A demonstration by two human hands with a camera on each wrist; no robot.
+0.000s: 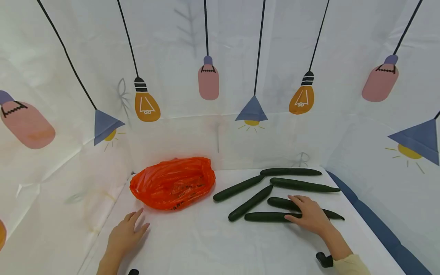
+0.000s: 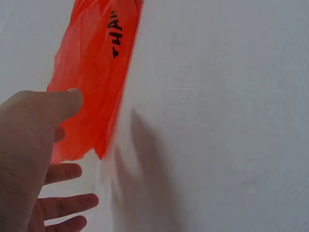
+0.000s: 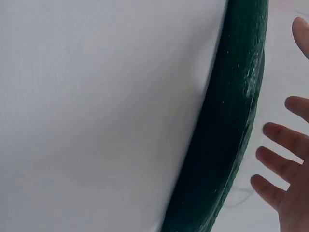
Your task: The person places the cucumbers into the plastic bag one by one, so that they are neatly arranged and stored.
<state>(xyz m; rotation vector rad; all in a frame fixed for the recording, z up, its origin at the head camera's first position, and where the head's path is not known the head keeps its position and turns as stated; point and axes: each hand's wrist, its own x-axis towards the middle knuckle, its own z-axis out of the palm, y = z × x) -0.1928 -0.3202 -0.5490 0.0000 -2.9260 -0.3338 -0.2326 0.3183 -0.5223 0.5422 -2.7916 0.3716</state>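
Note:
My left hand (image 1: pixel 124 235) hovers over the white table, fingers spread and holding nothing, just in front of a crumpled orange-red plastic bag (image 1: pixel 172 185). In the left wrist view, the bag (image 2: pixel 94 82) shows black lettering and my thumb overlaps its edge. My right hand (image 1: pixel 311 214), fingers also spread, is over the two nearest dark green cucumbers. One is the front cucumber (image 1: pixel 264 217); the other cucumber (image 1: pixel 280 203) lies just behind it, partly hidden by my hand. The right wrist view shows a cucumber (image 3: pixel 222 116) close up, with spread fingertips beside it.
More cucumbers lie behind: a back cucumber (image 1: pixel 290 172), one below it (image 1: pixel 304 185), and two slanted ones, a left cucumber (image 1: pixel 238 188) and a nearer cucumber (image 1: pixel 251 203). White sheeting (image 1: pixel 227 145) printed with lamps encloses the table (image 1: pixel 206 244). Blue fabric (image 1: pixel 374 225) runs along the right edge.

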